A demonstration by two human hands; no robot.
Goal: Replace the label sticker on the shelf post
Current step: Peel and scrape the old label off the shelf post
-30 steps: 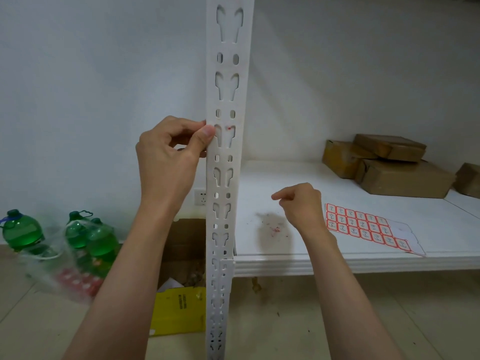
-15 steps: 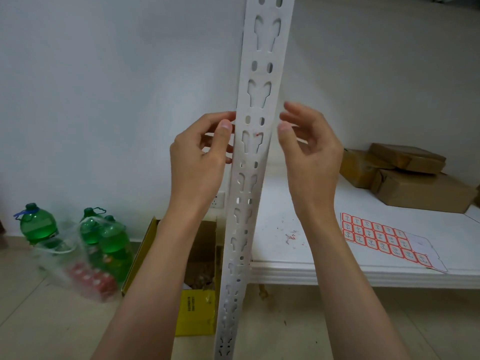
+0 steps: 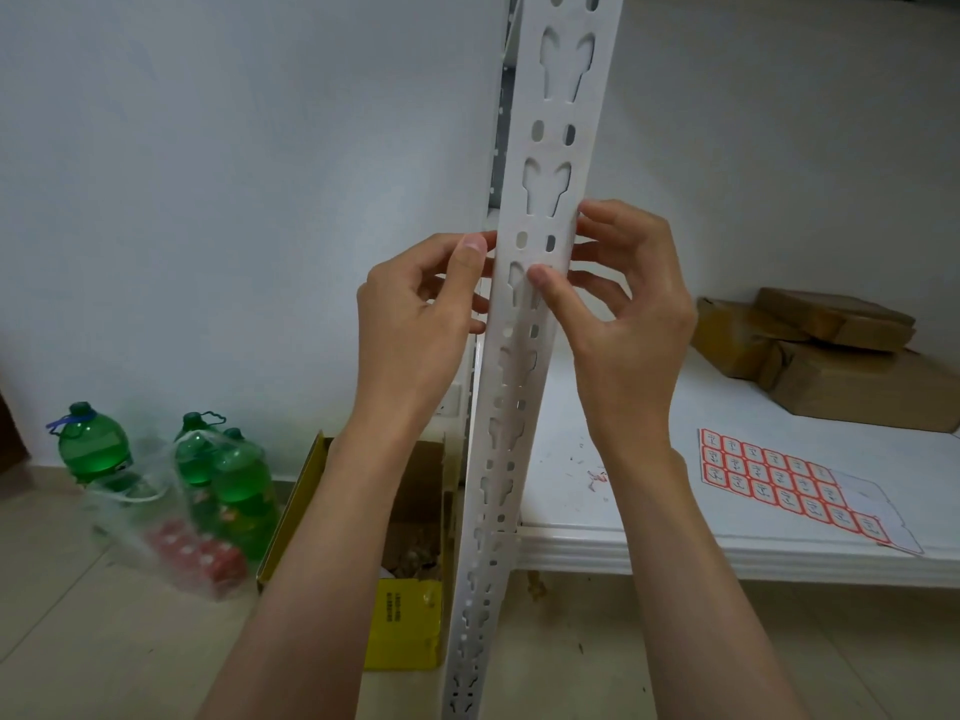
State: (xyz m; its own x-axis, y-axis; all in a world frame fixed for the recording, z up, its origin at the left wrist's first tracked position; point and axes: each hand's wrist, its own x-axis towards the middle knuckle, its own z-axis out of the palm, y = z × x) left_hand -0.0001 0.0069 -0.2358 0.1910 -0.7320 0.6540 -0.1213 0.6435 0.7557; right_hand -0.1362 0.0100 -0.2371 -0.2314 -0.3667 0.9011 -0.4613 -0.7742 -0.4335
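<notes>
Where the white slotted shelf post (image 3: 540,304) rises at a slight tilt through the middle of the view, both hands are raised against it at about the same height. Left hand (image 3: 415,324): fingers curled around the post's left edge, thumb upright just beside that edge, its nail facing the viewer. Right hand (image 3: 628,319): thumb tip pressed on the post's front face beside a keyhole slot, the other fingers bent behind and against the right edge. Whether a sticker lies under the right thumb cannot be told; the thumb covers that spot, and no label is plainly visible on the post.

White shelf board (image 3: 597,511): joined to the post low down and extending right. Sticker sheet (image 3: 779,480): red-bordered labels in rows, lying flat on the shelf near its front edge, well apart from the hands; its right end looks partly peeled to bare backing. Small red scraps (image 3: 597,478): scattered on the shelf between the post and the sheet. Brown parcels (image 3: 831,350): stacked at the back of the shelf.

Floor, left of the post: an open cardboard box (image 3: 410,517) with a yellow flap, and green bottles (image 3: 223,480), some in a clear plastic bag.
</notes>
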